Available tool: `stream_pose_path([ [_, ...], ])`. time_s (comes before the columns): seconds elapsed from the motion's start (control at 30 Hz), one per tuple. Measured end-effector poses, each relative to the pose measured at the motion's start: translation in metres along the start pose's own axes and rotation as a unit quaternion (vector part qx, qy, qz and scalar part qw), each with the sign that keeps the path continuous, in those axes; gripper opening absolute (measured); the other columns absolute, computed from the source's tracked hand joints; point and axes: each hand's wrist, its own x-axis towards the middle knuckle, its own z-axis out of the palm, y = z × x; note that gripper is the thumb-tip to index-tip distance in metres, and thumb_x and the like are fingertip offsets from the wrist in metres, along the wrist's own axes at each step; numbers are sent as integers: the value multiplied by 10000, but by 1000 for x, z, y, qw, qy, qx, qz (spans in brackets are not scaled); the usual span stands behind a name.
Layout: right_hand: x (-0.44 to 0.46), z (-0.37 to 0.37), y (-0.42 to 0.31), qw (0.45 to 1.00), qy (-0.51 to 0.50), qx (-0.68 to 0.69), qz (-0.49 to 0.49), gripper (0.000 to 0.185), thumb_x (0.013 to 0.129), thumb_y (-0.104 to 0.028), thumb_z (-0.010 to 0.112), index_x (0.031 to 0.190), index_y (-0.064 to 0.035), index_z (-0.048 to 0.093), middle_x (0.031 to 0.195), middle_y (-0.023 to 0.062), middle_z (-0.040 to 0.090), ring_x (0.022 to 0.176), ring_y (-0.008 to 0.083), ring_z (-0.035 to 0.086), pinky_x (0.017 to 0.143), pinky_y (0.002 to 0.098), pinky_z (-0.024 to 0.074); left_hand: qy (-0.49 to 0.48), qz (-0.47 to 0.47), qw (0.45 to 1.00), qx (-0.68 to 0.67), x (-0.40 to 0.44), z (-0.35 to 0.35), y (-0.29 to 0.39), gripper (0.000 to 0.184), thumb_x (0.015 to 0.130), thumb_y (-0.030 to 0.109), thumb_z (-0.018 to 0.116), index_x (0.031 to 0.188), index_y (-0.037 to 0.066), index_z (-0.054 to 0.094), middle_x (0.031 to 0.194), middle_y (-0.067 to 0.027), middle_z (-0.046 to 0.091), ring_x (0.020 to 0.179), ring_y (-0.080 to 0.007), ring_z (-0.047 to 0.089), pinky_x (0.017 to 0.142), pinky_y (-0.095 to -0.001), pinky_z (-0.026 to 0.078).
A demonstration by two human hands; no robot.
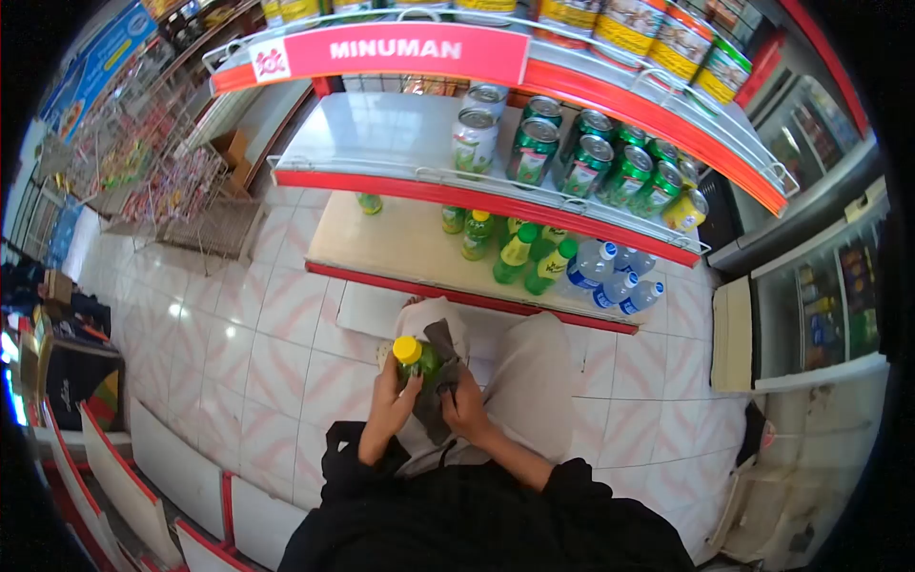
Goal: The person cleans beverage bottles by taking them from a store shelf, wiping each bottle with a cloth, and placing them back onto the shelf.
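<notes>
My left hand (pixel 386 400) is wrapped round a green drink bottle (pixel 426 362) with a yellow cap, held above my lap. A dark grey cloth (pixel 439 337) is gripped in my right hand (pixel 464 405), close against the bottle's right side. Part of the cloth hangs down between my hands. Fingers cover much of the bottle, so its label cannot be made out. Ahead, on the bottom shelf (pixel 381 250), stand several similar green bottles (pixel 515 253) with yellow or green caps.
Clear water bottles (pixel 593 265) with blue labels stand at the bottom shelf's right end. Several cans (pixel 586 164) fill the right part of the middle shelf (pixel 381 129). A glass-door fridge (pixel 820 296) is at right, wire racks (pixel 191 181) at left, white shelf panels (pixel 176 462) behind left.
</notes>
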Motion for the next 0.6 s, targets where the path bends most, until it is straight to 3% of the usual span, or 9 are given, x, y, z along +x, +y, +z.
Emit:
stream_pose_path([
  [0.13, 9, 0, -9, 998, -40, 42, -3, 403, 756, -39, 432, 1142, 64, 382, 1099, 270, 451, 1043, 405, 427, 908, 393, 336, -82, 0, 982, 167, 2, -8, 36, 424, 744, 72, 609, 1084, -56, 391, 922, -170, 582, 864, -216, 598, 696, -272, 482],
  [0.23, 14, 7, -17, 992, -64, 106, 37, 396, 752, -26, 431, 1136, 62, 391, 1096, 266, 453, 1050, 401, 423, 916, 392, 332, 8, 17, 968, 251, -3, -4, 54, 333, 736, 56, 611, 994, -42, 425, 835, -171, 594, 792, -225, 619, 649, -277, 495],
  [0.37, 18, 10, -30, 985, -73, 150, 47, 391, 745, -12, 434, 1129, 57, 402, 1087, 257, 462, 1045, 394, 431, 913, 392, 336, 80, -36, 970, 228, -14, -11, 34, 306, 721, 49, 622, 942, -28, 425, 800, -154, 600, 765, -217, 623, 636, -271, 497],
  [0.5, 15, 19, -27, 990, -64, 128, -2, 398, 741, -10, 436, 1133, 51, 403, 1075, 247, 475, 1029, 390, 444, 903, 392, 347, 98, 5, 969, 229, -20, -13, 48, 296, 729, 60, 610, 950, -19, 430, 731, -152, 594, 676, -212, 622, 569, -277, 486],
  [0.6, 16, 22, -28, 990, -65, 122, -22, 402, 741, -15, 441, 1136, 49, 403, 1073, 243, 479, 1025, 390, 448, 900, 392, 351, 73, -29, 963, 259, -17, -15, 63, 279, 740, 82, 598, 949, -11, 439, 706, -151, 589, 617, -223, 609, 526, -286, 463],
])
